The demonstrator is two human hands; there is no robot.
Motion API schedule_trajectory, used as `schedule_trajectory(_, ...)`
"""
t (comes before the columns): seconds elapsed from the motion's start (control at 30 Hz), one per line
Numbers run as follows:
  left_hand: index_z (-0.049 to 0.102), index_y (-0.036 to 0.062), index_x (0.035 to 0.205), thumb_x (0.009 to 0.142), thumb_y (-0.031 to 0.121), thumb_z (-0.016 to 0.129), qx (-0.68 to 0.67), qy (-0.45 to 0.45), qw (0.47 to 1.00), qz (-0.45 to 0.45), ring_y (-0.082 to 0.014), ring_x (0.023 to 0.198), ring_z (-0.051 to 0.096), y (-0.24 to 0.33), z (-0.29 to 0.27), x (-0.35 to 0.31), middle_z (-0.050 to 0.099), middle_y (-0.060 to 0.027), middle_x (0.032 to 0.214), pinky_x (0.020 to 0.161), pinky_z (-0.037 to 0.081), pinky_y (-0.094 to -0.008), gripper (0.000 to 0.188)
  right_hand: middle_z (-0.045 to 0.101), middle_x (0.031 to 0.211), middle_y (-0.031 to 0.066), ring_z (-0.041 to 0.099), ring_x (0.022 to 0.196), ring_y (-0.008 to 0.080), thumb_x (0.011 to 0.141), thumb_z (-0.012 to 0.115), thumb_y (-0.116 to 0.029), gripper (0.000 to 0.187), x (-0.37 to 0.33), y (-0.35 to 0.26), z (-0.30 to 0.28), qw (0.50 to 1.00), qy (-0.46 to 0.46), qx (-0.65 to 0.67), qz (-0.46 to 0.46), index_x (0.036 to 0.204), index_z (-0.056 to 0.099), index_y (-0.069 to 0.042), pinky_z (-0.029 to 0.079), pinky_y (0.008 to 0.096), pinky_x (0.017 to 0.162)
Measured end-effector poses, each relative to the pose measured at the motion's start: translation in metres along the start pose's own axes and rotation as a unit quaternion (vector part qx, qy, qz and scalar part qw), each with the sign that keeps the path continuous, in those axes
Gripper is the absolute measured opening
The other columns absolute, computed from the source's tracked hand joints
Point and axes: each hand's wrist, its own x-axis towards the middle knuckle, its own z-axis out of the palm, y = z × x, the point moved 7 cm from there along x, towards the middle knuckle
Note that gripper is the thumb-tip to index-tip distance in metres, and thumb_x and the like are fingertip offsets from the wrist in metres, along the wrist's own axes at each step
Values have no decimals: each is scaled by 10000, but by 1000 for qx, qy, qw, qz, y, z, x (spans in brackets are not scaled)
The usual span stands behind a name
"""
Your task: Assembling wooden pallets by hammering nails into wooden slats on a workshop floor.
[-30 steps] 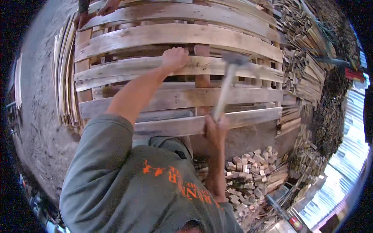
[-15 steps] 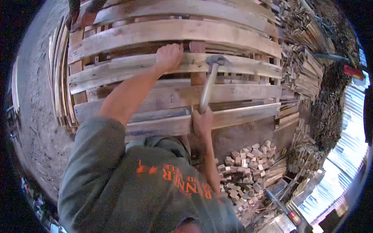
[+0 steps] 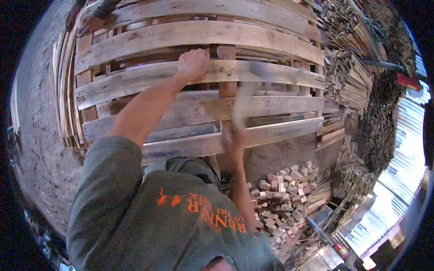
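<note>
A large wooden pallet of spaced slats (image 3: pixel 280 106) lies before me. My left hand (image 3: pixel 194 62) is closed in a fist over one of its middle slats (image 3: pixel 135 81), left of the central crosspiece (image 3: pixel 227 90). Whatever its fingers hold is hidden. My right hand (image 3: pixel 233 142), near the pallet's front edge, is wrapped round the handle of a hammer (image 3: pixel 244 99). Motion smears the hammer; its head is over the same slat, to the right of the crosspiece.
Another person's gloved-looking hand (image 3: pixel 94 23) rests at the pallet's far left corner. Long thin boards (image 3: pixel 63 90) stand along the left side. A heap of small wood blocks (image 3: pixel 282 192) lies at the near right, and stacked wood pieces (image 3: pixel 348 81) line the right.
The hammer has blurred with motion, its head staying near the same slat. My left hand stays on the slat. The other person's hand at the far left has shifted slightly. The view moved a little.
</note>
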Motion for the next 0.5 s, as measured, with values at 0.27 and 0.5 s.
schedule_trajectory(0.27,653,41,875,895,212,462,-12,-39,999,-22,-361,870,653,12,-12,-2,671,-186,933,766,523,-463,257,557,570,53,531,456,122,848,547,-52,147,57,-96,-139,917,145,355,106,980,587,-3,489,284,472)
schedule_trajectory(0.5,665,65,915,922,285,415,-16,-16,999,-26,-361,890,649,7,-8,-2,669,-193,933,758,513,-471,333,518,619,75,528,550,195,884,440,-257,281,26,-80,-135,916,263,-17,-301,970,545,-11,502,339,533)
